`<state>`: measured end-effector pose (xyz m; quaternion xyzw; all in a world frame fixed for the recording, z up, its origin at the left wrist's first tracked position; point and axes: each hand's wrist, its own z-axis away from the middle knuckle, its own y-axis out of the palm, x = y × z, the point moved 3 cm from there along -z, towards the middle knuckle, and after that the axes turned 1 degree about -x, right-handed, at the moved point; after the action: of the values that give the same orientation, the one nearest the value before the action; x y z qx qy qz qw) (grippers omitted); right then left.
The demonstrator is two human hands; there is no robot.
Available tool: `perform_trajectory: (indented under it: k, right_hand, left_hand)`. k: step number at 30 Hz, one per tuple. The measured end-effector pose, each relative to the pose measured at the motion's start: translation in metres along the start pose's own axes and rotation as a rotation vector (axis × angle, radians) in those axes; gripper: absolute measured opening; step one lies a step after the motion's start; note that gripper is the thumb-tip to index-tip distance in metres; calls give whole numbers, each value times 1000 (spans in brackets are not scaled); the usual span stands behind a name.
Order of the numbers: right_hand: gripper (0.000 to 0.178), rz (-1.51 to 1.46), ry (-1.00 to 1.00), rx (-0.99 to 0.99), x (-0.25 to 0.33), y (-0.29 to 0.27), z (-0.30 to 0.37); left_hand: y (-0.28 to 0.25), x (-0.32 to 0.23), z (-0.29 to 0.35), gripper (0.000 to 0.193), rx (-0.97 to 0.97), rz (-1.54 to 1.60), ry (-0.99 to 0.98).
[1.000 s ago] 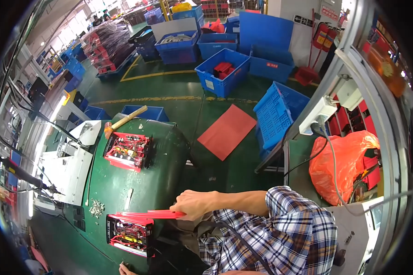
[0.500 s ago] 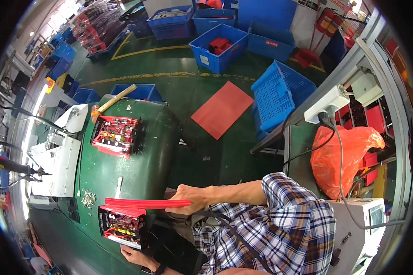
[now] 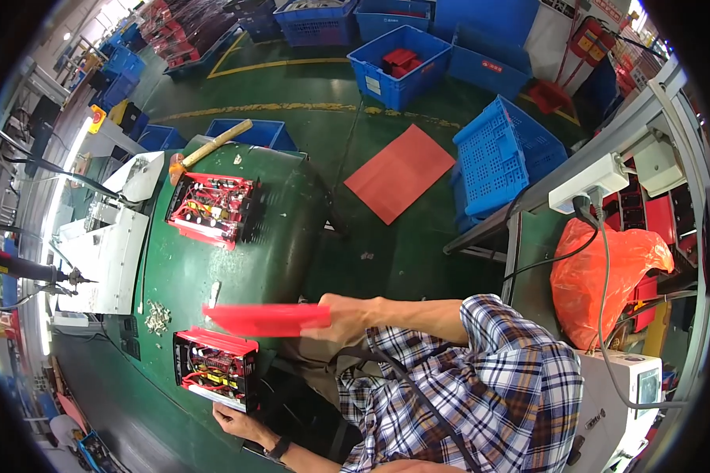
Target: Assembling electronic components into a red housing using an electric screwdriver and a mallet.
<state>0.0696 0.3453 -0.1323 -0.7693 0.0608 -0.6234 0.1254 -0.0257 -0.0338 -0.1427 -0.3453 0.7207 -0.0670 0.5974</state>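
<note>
My right hand (image 3: 338, 317) grips one end of a red cover panel (image 3: 264, 319), which is smeared by motion. The panel hangs above and just beyond an opened electronic unit (image 3: 217, 372) with a black finned side, red edge, wires and a circuit board. Low on the near side of this unit, my left hand (image 3: 238, 422) touches its edge by a pale strip, its fingers partly hidden under it. A second opened red unit (image 3: 211, 206) lies farther up on the green bench (image 3: 280, 236).
A mallet (image 3: 213, 146) with a wooden handle lies at the bench's far end. Small metal bits (image 3: 157, 317) are heaped at the left. Blue crates (image 3: 489, 158) and a red sheet (image 3: 400, 173) are on the floor. An orange bag (image 3: 599, 276) sits at the right.
The red panel has lifted and tilted away from the unit, showing more of its broad face. My left hand stays at the unit's edge. The whole view has shifted slightly.
</note>
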Motion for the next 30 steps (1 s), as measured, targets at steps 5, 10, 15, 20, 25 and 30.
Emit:
perform_trajectory:
  k: [5,10,15,20,25,30]
  right_hand:
    - [16,10,6,-742,8,-80,3]
    - [26,317,85,-1481,-48,-250,20]
    - [36,759,428,-1474,-126,-445,34]
    - [44,690,536,-1438,-133,-496,50]
    - [42,880,615,-1369,-131,-499,71]
    - [43,796,601,-1390,-154,-472,39]
  left_hand:
    - [0,-9,6,52,26,29,-41]
    - [2,-11,9,52,23,-15,21]
    - [-1,-7,9,50,-9,-32,53]
    - [-2,-13,9,44,-5,-77,33]
    - [2,-7,0,44,64,-51,31]
    - [-40,-4,-31,48,18,-366,-40]
